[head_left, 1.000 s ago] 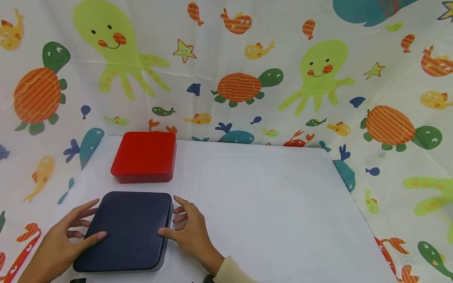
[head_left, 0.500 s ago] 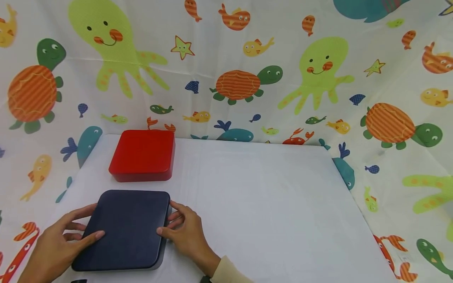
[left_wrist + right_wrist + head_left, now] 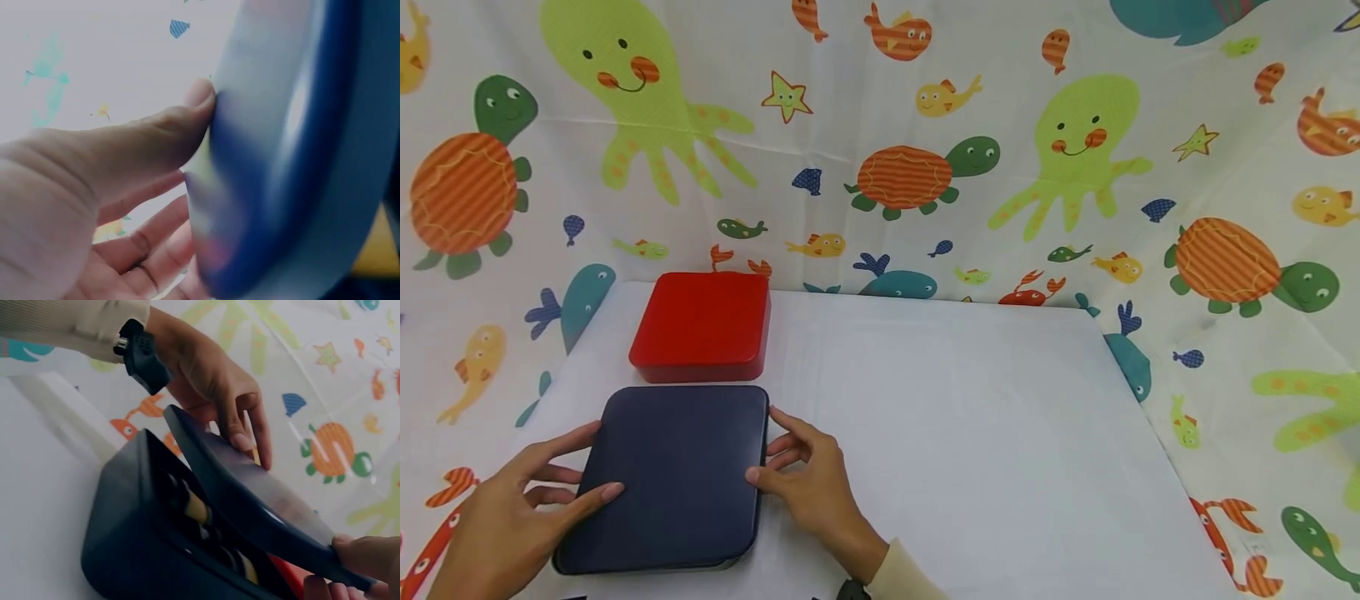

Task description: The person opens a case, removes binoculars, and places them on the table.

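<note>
A dark navy box lid [image 3: 670, 475], smooth with rounded corners, is lifted at a tilt off its matching box [image 3: 125, 519]. In the right wrist view a gap shows between lid and box, with dark objects with yellow bands [image 3: 199, 506] inside, their kind unclear. My left hand [image 3: 512, 508] grips the lid's left edge, thumb on top and fingers at the side. My right hand [image 3: 816, 479] pinches the right edge between thumb and fingers. From the head view the lid hides most of the box.
A red closed box [image 3: 700, 325] stands just behind the navy one. Both are on a white-covered table [image 3: 970, 450]. A curtain [image 3: 850, 108] printed with sea animals hangs behind and at both sides.
Both hands have raised the navy lid from its box, and its far edge now appears closer to the red box. The red box has not moved on the table.
</note>
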`<control>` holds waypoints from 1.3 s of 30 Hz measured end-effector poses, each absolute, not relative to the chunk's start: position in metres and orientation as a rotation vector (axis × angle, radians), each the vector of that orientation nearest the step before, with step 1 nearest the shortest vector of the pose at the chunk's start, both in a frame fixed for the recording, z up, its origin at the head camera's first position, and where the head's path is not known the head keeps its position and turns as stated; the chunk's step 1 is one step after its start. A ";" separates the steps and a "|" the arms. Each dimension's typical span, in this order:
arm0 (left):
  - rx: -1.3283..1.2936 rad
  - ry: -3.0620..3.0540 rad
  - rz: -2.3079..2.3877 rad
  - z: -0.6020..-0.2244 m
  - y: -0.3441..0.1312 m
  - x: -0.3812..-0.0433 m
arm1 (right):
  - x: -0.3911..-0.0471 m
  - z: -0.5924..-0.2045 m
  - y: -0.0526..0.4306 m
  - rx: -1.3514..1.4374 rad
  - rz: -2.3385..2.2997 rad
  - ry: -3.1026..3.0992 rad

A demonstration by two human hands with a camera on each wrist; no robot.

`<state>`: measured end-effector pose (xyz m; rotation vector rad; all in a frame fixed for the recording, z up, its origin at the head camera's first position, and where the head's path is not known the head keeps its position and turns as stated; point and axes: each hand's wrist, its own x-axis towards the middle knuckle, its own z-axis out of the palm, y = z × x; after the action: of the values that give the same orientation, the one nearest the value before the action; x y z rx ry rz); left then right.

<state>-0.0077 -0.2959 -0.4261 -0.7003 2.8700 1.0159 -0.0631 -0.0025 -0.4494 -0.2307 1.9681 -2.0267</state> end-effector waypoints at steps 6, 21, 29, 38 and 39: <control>-0.516 2.995 1.093 -0.418 -0.262 -0.013 | -0.067 -0.437 0.032 -0.218 -2.062 1.971; -0.194 3.024 1.328 -0.418 -0.162 -0.041 | -0.074 -0.432 0.134 -0.071 -2.016 2.191; -0.194 2.914 1.397 -0.428 -0.116 -0.051 | -0.075 -0.436 0.175 -0.012 -1.941 2.313; -0.223 2.908 1.390 -0.453 -0.082 -0.056 | -0.077 -0.457 0.200 0.113 -1.821 2.373; -0.226 2.911 1.382 -0.456 -0.079 -0.057 | -0.077 -0.460 0.202 0.124 -1.802 2.390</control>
<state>-0.0568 -0.0794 -0.4559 -0.2262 2.9108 1.3817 -0.0772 0.2018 -0.4602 0.1239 2.3896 -1.8021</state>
